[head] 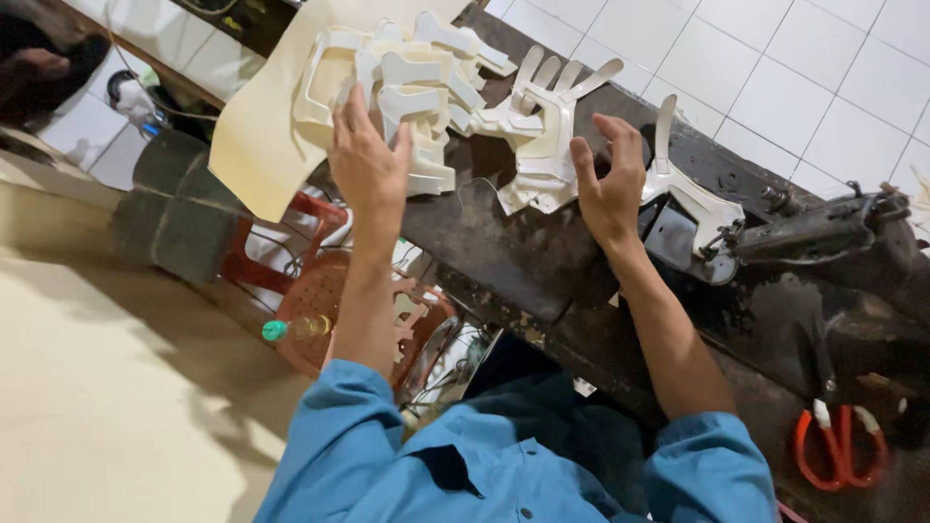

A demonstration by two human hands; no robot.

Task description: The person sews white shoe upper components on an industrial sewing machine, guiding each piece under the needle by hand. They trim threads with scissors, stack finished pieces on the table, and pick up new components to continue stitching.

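So the stack of cream cut-out pieces (417,92) is sitting at the far left end of the dark, grimy workbench (504,252), partly lying over a big cream sheet (257,126) that's hanging off the edge. They're looking like thin, flat die-cut shapes with long straps and open windows, so I'm guessing they're light and floppy, probably a bit slick, and likely to snag on each other. I'd be pinching one by a wide solid bit rather than a skinny strap.

The left hand (368,165) is resting on the pile, fingers curled loosely onto the top pieces; I can't tell if it's actually gripping one. The right hand (610,189) is hovering with fingers spread wide, holding nothing, just beside a second bunch of strappy pieces (542,136).

Further right, another cream piece (693,199) is lying at the head of a dark sewing machine (823,232), and red-handled scissors (841,446) are lying near the bench's front edge. A red plastic stool (320,300) is standing below the bench.
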